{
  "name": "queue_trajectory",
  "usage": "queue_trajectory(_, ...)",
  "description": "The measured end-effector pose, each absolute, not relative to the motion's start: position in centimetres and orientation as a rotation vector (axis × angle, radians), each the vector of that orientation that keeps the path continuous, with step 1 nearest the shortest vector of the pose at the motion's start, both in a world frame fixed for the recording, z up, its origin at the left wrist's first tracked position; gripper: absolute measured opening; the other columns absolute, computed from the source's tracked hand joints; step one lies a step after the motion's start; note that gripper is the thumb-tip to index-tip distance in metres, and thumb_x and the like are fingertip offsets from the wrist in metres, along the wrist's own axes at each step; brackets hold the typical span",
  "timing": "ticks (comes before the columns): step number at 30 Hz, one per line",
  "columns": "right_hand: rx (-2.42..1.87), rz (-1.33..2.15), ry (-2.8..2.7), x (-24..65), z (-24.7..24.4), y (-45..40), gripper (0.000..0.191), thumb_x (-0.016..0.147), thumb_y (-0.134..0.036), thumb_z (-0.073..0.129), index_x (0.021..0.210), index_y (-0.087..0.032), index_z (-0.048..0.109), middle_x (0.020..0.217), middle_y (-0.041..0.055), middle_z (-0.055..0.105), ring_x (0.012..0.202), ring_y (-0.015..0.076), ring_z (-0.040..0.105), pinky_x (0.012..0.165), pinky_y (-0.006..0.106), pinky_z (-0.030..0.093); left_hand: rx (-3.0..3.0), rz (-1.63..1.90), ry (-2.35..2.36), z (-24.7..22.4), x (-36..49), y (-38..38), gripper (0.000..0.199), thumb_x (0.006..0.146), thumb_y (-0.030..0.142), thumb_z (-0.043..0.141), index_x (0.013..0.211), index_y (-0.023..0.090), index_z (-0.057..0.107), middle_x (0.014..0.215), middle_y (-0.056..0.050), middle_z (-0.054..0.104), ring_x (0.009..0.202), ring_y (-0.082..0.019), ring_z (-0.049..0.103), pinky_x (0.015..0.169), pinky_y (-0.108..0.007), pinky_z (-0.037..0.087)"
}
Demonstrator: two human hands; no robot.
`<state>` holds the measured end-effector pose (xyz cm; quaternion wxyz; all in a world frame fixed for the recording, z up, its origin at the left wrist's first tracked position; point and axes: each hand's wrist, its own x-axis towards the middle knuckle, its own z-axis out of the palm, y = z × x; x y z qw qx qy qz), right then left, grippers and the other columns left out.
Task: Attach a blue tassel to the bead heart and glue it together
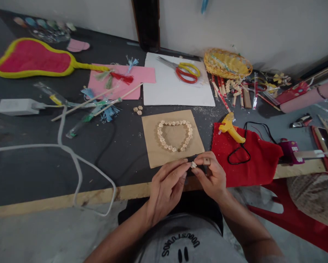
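A small pale flower-shaped piece (pixel 193 165) is pinched between the fingertips of my right hand (pixel 212 175), which has a small tan patch on one finger. My left hand (pixel 168 182) meets it from the other side, its fingertips closed on the same piece. Both hands are over the table's front edge. Just beyond them lies a brown card (pixel 150 144) with similar flower pieces in a heart-like outline (pixel 191 133). A few loose flower pieces (pixel 138 110) rest on the dark table left of the card.
To the right, a yellow glue gun (pixel 231 129) lies on red felt (pixel 251 160). Scissors (pixel 184 71) rest on a white board (pixel 177 96). A wicker basket (pixel 227 64) stands behind wooden sticks. A white cable (pixel 77 171) loops over the front edge; a pink-and-yellow fan-shaped piece (pixel 35 58) lies left.
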<state>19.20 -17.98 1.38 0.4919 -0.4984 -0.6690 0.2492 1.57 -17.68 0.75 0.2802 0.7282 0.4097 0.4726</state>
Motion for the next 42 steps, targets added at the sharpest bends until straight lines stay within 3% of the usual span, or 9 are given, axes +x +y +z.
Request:
queue_trajectory(6,-1.236,0.633,-1.622,19.2,1.1,-18.2,0.008,0.094,-0.026,0.065,0.102,-0.025,0.067,0.090,0.0047,0.067,0.088,0.0203,0.065,0.077,0.037,0.054,1.835,1.268,1.114,1.0,1.5,-17.9,0.026,0.095,0.011,0.056,0.116,0.023,0.067,0.110,-0.005,0.075,0.101,-0.015,0.073,0.093,-0.029,0.061)
queue_trajectory(17,-1.223,0.677,-1.574,19.2,1.2,-18.4,0.013,0.093,-0.018,0.065,0.103,-0.025,0.067,0.094,0.0034,0.066,0.091,0.0185,0.061,0.082,0.034,0.050,2.126,1.256,1.126,0.0,1.8,-17.9,0.045,0.092,0.004,0.055,0.131,0.026,0.063,0.120,-0.007,0.067,0.105,-0.015,0.068,0.083,-0.022,0.059)
queue_trajectory(30,-1.258,0.700,-1.506,19.0,1.0,-18.5,0.010,0.098,-0.026,0.058,0.102,-0.025,0.066,0.093,0.0042,0.065,0.090,0.0187,0.061,0.081,0.035,0.051,2.316,1.254,1.178,0.1,1.6,-17.7,0.034,0.095,0.010,0.055,0.119,0.028,0.070,0.118,-0.007,0.065,0.092,-0.013,0.068,0.071,-0.020,0.058)
queue_trajectory(42,-1.268,0.929,-1.200,18.5,1.3,-18.4,0.019,0.093,-0.041,0.067,0.091,-0.023,0.069,0.085,0.0024,0.068,0.078,0.0155,0.065,0.071,0.027,0.055,2.339,1.235,1.149,-0.2,1.5,-17.7,0.037,0.096,0.009,0.051,0.121,0.030,0.068,0.117,-0.007,0.066,0.100,-0.015,0.070,0.073,-0.022,0.061)
